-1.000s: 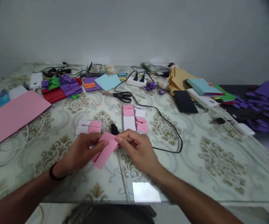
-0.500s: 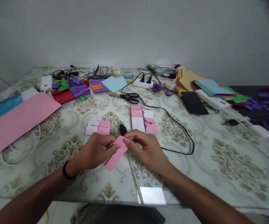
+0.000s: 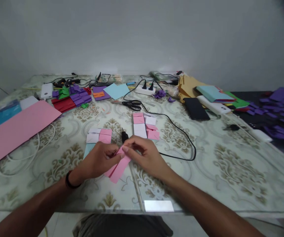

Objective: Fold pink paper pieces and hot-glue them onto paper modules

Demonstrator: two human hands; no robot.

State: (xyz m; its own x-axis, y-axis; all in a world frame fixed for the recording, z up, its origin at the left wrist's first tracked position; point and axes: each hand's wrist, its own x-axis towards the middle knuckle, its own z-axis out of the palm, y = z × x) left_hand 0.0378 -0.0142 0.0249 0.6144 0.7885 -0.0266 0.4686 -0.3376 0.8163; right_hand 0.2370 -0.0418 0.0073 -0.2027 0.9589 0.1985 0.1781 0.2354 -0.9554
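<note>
pinching folded pink paper (image 3: 119, 171) in left grip (image 3: 99, 160) and right grip (image 3: 145, 155), just beside a black tool (image 3: 124, 136), well short of scissors (image 3: 132, 105).

A grey wall (image 3: 142, 39) spans 10 to 2 o'clock. The floral-patterned desk (image 3: 206, 141) extends toward it. Pale floor (image 3: 60, 223) shows at 7 o'clock; a bright reflection (image 3: 158, 206) sits near 6 o'clock.

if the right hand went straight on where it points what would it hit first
Past the pink paper it holds, the right hand would likely meet the left hand first; depth is unclear.
</note>
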